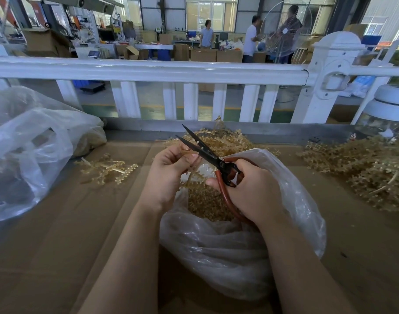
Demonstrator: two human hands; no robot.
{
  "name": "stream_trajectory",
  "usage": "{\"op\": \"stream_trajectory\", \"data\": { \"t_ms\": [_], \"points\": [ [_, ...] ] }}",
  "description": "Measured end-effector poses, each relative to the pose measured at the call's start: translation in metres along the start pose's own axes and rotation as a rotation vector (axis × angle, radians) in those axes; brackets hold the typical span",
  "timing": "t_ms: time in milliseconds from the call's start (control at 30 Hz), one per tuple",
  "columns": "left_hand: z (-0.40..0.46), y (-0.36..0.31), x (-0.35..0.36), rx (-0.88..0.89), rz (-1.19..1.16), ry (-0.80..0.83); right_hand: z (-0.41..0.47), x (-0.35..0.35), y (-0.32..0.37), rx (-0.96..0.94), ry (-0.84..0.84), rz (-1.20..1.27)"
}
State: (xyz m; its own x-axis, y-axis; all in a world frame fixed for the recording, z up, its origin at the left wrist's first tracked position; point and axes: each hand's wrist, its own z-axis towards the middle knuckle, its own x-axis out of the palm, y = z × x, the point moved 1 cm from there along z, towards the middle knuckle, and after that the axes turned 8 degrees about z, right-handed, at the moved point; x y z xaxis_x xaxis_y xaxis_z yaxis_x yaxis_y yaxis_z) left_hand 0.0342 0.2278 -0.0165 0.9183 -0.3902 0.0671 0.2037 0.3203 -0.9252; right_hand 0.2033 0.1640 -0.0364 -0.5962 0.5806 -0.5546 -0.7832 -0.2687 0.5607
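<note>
Item: scissors [208,154], black blades and red-brown loop handles, held in the right hand [255,189] – its fingers curl round and through the handles, and the blades stand parted, tips pointing up and away to the left. Item: plastic sprig [189,152], pale amber, pinched between thumb and fingers of the left hand [169,175]; its thin stem lies across the lower blade, in the gap of the blades near their middle. Both hands hang just above the open mouth of a clear plastic bag [228,252], which stands on the table [58,223] near the front edge and holds a mass of small amber cut pieces [207,205]. The table is covered with brown cardboard sheets. Further stock: one loose sprig cluster [107,169] lying flat to the left of the left hand; a heap of sprigs [225,141] just behind the hands; a larger heap [371,175] at the right edge. A big crumpled plastic sack [30,150] fills the left side. Behind the table – a white railing [148,70]; a glass jar with a white lid [389,114] at far right.
</note>
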Motion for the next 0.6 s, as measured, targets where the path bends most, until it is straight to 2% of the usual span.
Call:
{"op": "stream_trajectory", "data": {
  "t_ms": [400, 600],
  "points": [
    [0.0023, 0.0039, -0.0010, 0.024, -0.011, -0.111, -0.0010, 0.0038, -0.0042, -0.005, -0.033, 0.019],
    [0.0008, 0.0027, 0.0000, 0.050, 0.025, -0.073, -0.0006, 0.0021, -0.0019, -0.019, -0.044, 0.013]
  ]
}}
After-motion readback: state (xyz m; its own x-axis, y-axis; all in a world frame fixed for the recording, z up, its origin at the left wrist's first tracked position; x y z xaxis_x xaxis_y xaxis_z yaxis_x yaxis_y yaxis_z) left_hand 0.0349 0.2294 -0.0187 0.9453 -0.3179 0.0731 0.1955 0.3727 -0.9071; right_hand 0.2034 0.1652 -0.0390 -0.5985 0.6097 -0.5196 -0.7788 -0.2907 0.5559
